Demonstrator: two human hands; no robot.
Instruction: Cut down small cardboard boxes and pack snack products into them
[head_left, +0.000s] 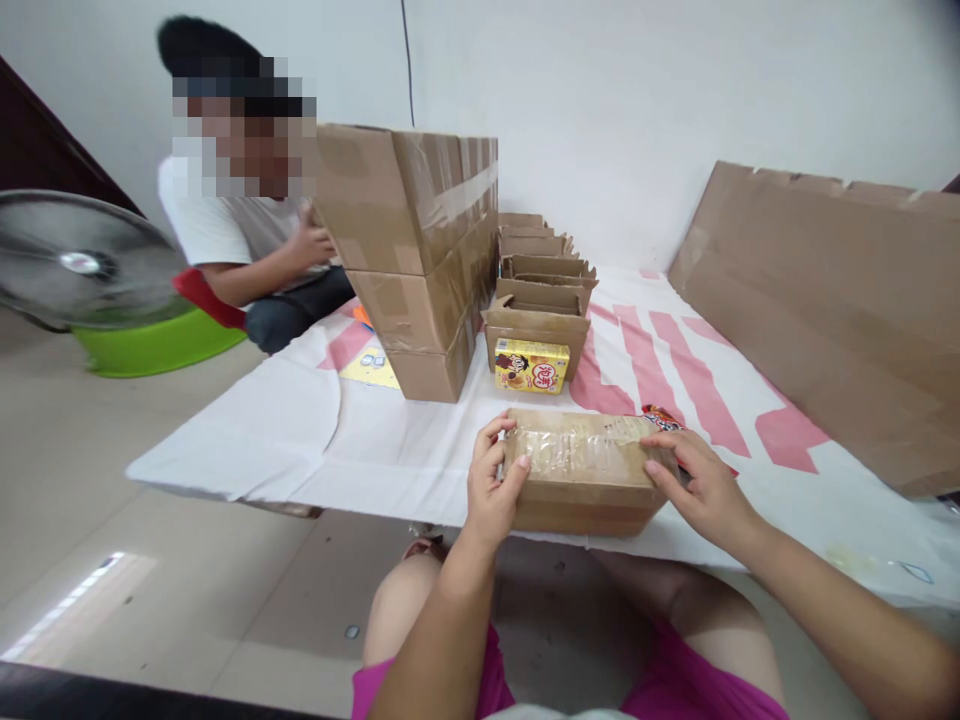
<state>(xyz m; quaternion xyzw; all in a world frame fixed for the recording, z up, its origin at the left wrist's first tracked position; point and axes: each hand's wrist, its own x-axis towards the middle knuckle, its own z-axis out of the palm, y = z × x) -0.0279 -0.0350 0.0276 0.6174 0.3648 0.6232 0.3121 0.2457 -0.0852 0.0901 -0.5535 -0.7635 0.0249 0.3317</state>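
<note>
A small brown cardboard box point(581, 465) with clear tape across its top sits at the table's near edge. My left hand point(495, 475) grips its left end, thumb on the top edge. At the right end, my right hand point(697, 485) holds the box too, fingers and thumb on its corner. Just behind the box stands a yellow snack packet box point(531, 366) with red lettering. Part of a red-and-black wrapper point(661, 415) shows behind the right hand; the rest is hidden.
Taped cartons point(420, 265) are stacked at the left, with open-topped cardboard boxes point(540, 300) in a row beside them. A large cardboard sheet point(817, 310) leans at the right. Another person point(225, 220) crouches beyond the stack, near a fan point(82, 262) and a green basin point(161, 340).
</note>
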